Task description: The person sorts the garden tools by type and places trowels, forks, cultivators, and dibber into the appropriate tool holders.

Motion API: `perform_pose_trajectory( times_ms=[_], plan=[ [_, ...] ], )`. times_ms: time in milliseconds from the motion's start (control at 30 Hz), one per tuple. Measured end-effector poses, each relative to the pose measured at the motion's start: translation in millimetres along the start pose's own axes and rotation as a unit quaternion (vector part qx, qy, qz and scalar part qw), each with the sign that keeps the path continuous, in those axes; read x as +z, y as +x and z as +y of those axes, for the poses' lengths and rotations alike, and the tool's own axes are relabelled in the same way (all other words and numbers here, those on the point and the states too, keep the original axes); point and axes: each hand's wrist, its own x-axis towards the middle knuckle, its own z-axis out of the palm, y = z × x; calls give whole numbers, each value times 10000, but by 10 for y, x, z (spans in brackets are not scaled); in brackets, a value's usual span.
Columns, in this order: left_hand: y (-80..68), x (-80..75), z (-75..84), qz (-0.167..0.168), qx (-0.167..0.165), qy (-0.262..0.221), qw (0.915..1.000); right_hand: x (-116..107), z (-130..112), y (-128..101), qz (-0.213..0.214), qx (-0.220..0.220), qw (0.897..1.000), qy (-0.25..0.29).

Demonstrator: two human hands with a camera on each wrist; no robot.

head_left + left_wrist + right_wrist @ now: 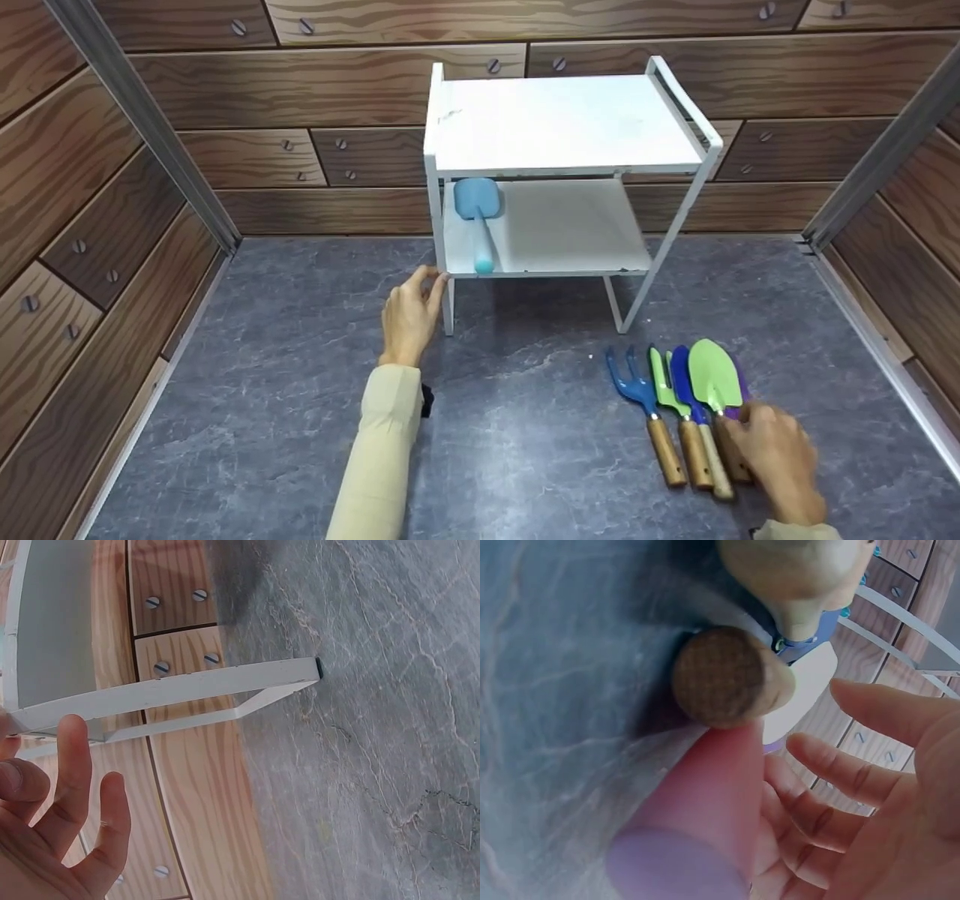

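My left hand (pixel 409 315) pinches the front left leg of a white two-tier rack (pixel 187 688) with thumb and forefinger, the other fingers loosely bent. At the lower right, my right hand (pixel 776 450) hovers by a row of garden tools, its fingers spread beside a pink handle (pixel 705 802) with a purple end. A wooden handle (pixel 720 679) lies close by. In the row are a light green trowel (pixel 714 371), a dark blue trowel (pixel 682 375), a green hand fork (pixel 667 390) and a blue hand fork (pixel 637 390). A purple tool (pixel 742 379) is mostly hidden.
A light blue scoop (pixel 478 202) lies on the rack's lower shelf (pixel 562 225), at its left side. The top shelf (pixel 562 124) is framed by raised side rails. Wood-patterned walls (pixel 360 82) enclose the grey marbled floor (pixel 285 420) at the back and both sides.
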Motion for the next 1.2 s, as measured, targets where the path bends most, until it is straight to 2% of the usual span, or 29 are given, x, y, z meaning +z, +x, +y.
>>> perform_pose_trajectory(
  times_ms=[100, 567, 800, 1200],
  plan=[
    [1, -1, 4, -29, -12, 18, 10000, 6, 9, -4, -242, 124, 9996, -50],
    [1, 7, -3, -34, 16, -18, 10000, 51, -22, -25, -575, 271, 9970, -445],
    [17, -15, -10, 35, 104, -47, 9999, 48, -93, 6, -339, 29, 9983, -470],
    [3, 6, -27, 23, 113, -90, 9999, 0, -110, 17, -477, 308, 9976, -393]
  ],
)
